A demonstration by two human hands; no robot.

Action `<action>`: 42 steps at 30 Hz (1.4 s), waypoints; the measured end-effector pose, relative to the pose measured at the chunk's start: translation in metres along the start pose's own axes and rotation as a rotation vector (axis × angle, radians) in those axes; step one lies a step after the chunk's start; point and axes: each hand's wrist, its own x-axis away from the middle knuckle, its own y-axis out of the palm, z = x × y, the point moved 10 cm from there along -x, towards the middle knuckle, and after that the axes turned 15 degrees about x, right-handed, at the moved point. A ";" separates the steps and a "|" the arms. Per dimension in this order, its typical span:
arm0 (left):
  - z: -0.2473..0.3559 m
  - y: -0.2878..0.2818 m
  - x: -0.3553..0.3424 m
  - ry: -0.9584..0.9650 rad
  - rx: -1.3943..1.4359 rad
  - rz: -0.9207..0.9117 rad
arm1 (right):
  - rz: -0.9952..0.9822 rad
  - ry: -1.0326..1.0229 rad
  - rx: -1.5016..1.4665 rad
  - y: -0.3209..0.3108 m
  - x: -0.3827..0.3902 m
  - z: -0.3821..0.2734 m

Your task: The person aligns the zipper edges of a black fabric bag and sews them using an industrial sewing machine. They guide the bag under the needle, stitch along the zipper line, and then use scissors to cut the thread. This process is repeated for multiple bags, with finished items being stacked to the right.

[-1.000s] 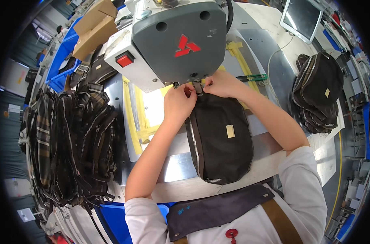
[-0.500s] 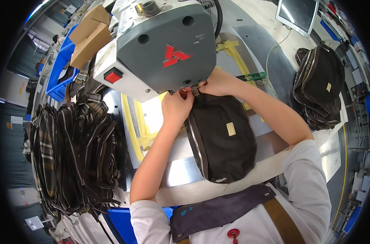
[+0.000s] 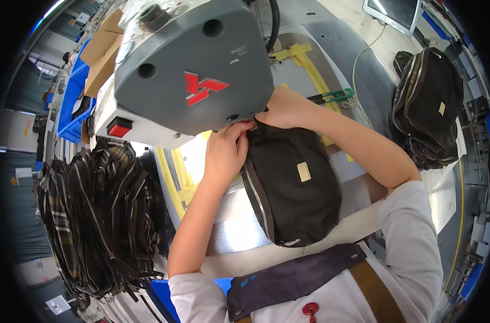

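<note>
A dark brown zippered fabric pouch [image 3: 296, 199] lies before me, with a small cream patch on its front and a metal zipper along its left side. My left hand [image 3: 226, 152] pinches the pouch's far left corner by a small tab, fingers closed. Closed on its far edge, my right hand [image 3: 288, 109] is just to the right of that corner. Both sets of fingertips are at the lower edge of the grey sewing machine head [image 3: 196, 70], which partly covers them. The needle area is hidden.
On the left hangs a thick pile of dark and plaid zippered pieces [image 3: 94, 220]. More dark pouches [image 3: 430, 107] are stacked at the right. Green-handled snips [image 3: 336, 96] lie beyond my right forearm. A blue bin [image 3: 73, 121], a cardboard box [image 3: 102, 51] and a screen [image 3: 393, 13] stand farther off.
The machine head and side piles have shifted in the picture as the view moved. My fingers remain at the pouch's far corner; the left fingers now lie flatter over the tab.
</note>
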 end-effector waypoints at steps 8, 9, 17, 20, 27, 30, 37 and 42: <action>0.012 0.002 0.005 0.068 -0.077 -0.020 | -0.007 -0.002 0.035 0.002 0.004 -0.003; 0.011 0.001 0.005 0.054 -0.053 -0.022 | -0.016 -0.004 0.034 0.004 0.004 -0.004; 0.027 0.005 0.004 0.123 -0.181 -0.086 | 0.073 -0.014 0.111 -0.011 0.013 -0.012; 0.028 0.005 0.005 0.140 -0.179 -0.078 | 0.153 0.001 0.080 -0.021 0.014 -0.005; 0.030 0.009 0.004 0.148 -0.193 -0.095 | 0.083 0.039 0.061 -0.015 0.004 -0.002; 0.031 0.010 0.007 0.162 -0.215 -0.101 | 0.140 -0.043 -0.004 -0.017 0.005 -0.001; 0.022 0.012 0.011 0.103 -0.287 -0.122 | 0.100 -0.145 -0.337 -0.015 0.012 -0.009; 0.026 0.009 0.010 0.132 -0.236 -0.072 | 0.335 -0.124 -0.023 -0.031 0.010 0.002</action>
